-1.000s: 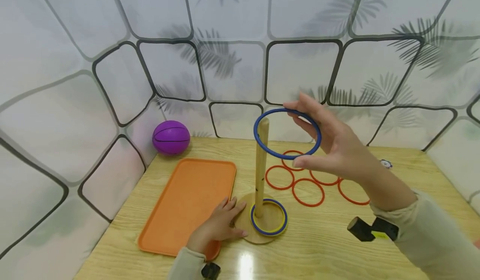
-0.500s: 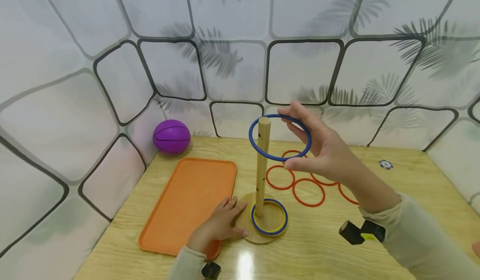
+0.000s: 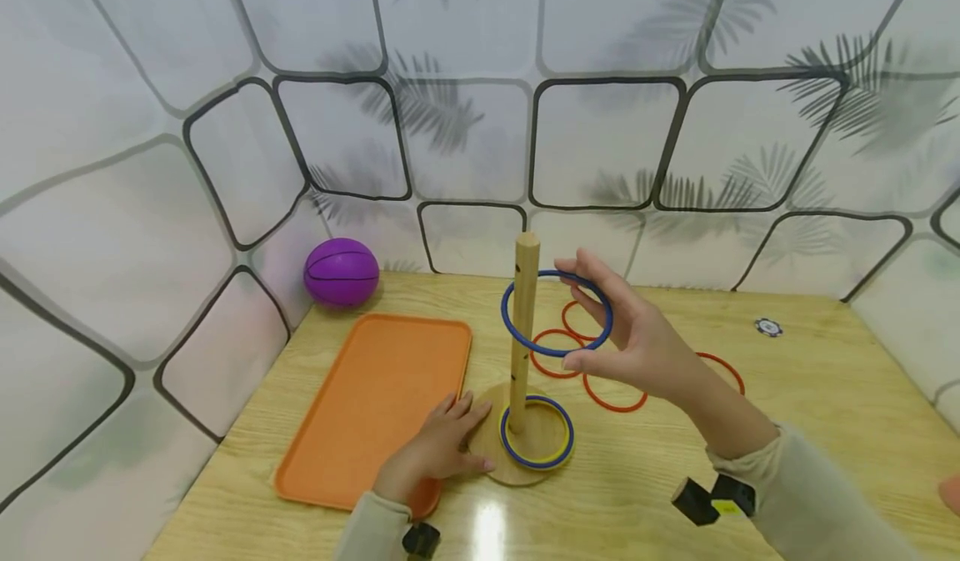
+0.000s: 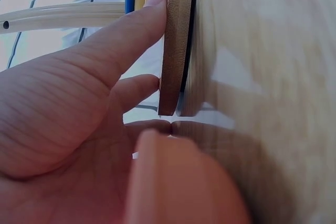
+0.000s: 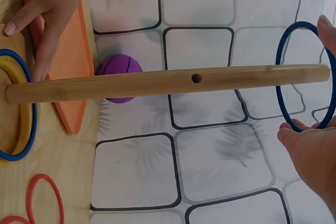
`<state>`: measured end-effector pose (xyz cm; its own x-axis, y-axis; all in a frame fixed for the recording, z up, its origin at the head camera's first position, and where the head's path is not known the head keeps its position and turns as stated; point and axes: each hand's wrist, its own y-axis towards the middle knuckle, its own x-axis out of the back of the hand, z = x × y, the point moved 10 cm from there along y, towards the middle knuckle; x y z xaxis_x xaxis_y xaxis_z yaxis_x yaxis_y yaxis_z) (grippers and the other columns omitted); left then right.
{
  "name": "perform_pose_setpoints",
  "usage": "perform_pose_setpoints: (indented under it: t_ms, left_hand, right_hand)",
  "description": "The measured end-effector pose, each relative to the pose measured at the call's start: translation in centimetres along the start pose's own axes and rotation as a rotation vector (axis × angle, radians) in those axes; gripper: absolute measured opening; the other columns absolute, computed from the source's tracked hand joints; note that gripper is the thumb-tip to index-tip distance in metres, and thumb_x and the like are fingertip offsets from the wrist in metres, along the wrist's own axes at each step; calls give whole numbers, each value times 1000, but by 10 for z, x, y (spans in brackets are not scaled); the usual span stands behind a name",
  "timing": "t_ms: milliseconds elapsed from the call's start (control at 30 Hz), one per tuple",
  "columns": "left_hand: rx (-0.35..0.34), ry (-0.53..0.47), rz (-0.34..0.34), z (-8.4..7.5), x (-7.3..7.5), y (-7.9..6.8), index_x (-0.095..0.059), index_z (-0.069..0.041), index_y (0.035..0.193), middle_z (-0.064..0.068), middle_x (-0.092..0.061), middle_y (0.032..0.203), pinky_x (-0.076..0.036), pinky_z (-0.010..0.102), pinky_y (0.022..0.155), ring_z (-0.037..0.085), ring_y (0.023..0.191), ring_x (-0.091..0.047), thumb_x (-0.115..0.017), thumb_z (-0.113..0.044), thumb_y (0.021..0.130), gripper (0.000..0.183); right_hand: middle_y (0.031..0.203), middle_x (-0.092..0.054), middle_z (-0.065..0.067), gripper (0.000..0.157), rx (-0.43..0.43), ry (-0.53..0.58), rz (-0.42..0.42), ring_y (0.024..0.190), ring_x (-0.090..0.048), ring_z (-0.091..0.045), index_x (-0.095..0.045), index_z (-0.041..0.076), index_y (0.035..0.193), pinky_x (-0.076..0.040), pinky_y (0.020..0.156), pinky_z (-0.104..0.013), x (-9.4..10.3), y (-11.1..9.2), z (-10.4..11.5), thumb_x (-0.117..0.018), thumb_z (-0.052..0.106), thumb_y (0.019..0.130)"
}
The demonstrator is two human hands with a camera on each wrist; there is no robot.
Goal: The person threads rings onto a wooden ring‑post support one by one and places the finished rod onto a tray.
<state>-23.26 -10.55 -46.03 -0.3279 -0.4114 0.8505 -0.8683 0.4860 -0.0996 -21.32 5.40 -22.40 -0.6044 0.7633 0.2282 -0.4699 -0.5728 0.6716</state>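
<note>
A blue ring (image 3: 557, 353) circles the upper part of an upright wooden post (image 3: 523, 319). My right hand (image 3: 626, 340) pinches its right side between thumb and fingers; the right wrist view shows the same ring (image 5: 279, 90) near the post's top end. At the foot of the post, a blue ring (image 3: 572, 440) and a yellow ring (image 3: 564, 444) lie together on the round wooden base (image 3: 491, 444). My left hand (image 3: 435, 453) rests with spread fingers against the base's left edge. In the left wrist view, its thumb lies on the base (image 4: 176, 51) and other fingertips touch the side.
An orange tray (image 3: 390, 386) lies left of the base, partly under my left hand. Several red rings (image 3: 615, 409) lie on the table behind and right of the post. A purple ball (image 3: 341, 272) sits at the back left, a small chip (image 3: 768, 328) at the right.
My right hand has moved left and down with the blue ring, from near the post's top to lower around it. The left hand has stayed at the base.
</note>
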Motion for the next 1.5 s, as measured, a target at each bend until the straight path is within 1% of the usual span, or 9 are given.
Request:
perform_pose_setpoints:
  t_ms: [167, 400, 600, 700, 867, 933, 1100, 1267, 1500]
  left_hand:
    - [0, 7, -5, 0, 1, 0, -40, -4, 143, 30, -27, 147, -17, 60, 109, 53, 135, -17, -74, -38, 80, 79]
    - [16, -4, 5, 2, 0, -2, -40, -5, 143, 30, -27, 148, -16, 59, 110, 51, 136, -16, -75, -38, 79, 80]
    - [13, -1, 4, 1, -2, -1, -40, -5, 144, 29, -27, 148, -16, 59, 110, 51, 136, -16, -74, -39, 80, 80]
    - [13, -8, 2, 2, -3, -1, -40, -5, 144, 30, -27, 148, -17, 60, 109, 52, 136, -16, -74, -38, 79, 80]
    - [14, -8, -2, 3, -4, -1, -40, -5, 144, 29, -27, 148, -17, 60, 109, 51, 136, -16, -74, -39, 79, 81]
    - [12, -5, -5, 3, -3, 0, -40, -6, 144, 29, -28, 148, -17, 60, 109, 51, 136, -17, -75, -39, 79, 81]
    - [14, -11, -2, 3, -3, 0, -39, -5, 144, 29, -27, 148, -17, 60, 109, 51, 136, -16, -75, -38, 79, 81]
    - [23, -11, 5, 5, -4, 0, -39, -6, 144, 28, -26, 149, -18, 60, 109, 50, 136, -16, -75, -39, 79, 82]
    - [26, -9, 11, 5, -5, 0, -38, -6, 145, 28, -26, 149, -17, 59, 109, 50, 137, -15, -75, -39, 79, 82]
  right_hand:
    - [150, -26, -14, 93, -52, -12, -10, 141, -23, -17, -7, -2, 150, -27, 109, -27, -4, -16, -20, -69, -7, 81]
    - [147, -15, -35, 92, -186, -40, -46, 141, -21, -12, -5, -4, 149, -26, 109, -23, -6, -41, -52, -67, -8, 82]
    - [144, -14, -41, 91, -202, -28, -78, 140, -24, -10, -5, -8, 148, -24, 109, -22, -7, -54, -68, -68, -7, 82]
    - [147, -19, -35, 92, -206, -32, -84, 139, -25, -10, -5, -8, 148, -24, 109, -22, -9, -61, -75, -69, -6, 81]
    - [149, -26, -12, 94, -244, -49, -77, 139, -26, -11, -5, -2, 150, -24, 110, -22, -13, -72, -91, -69, -8, 81]
    - [149, -25, -14, 95, -257, -68, -67, 139, -25, -10, -5, -1, 150, -24, 110, -21, -15, -77, -96, -69, -9, 80]
    - [147, -20, -31, 94, -321, -85, -75, 138, -23, -5, -6, -2, 150, -24, 109, -18, -19, -88, -111, -70, -6, 81]
    - [147, -21, -31, 94, -389, -96, -91, 137, -25, -4, -7, -4, 149, -23, 108, -17, -21, -101, -125, -72, -1, 81]
    - [147, -24, -29, 95, -413, -174, -58, 138, -24, -13, -7, -4, 150, -22, 108, -16, -27, -113, -138, -73, 5, 82]
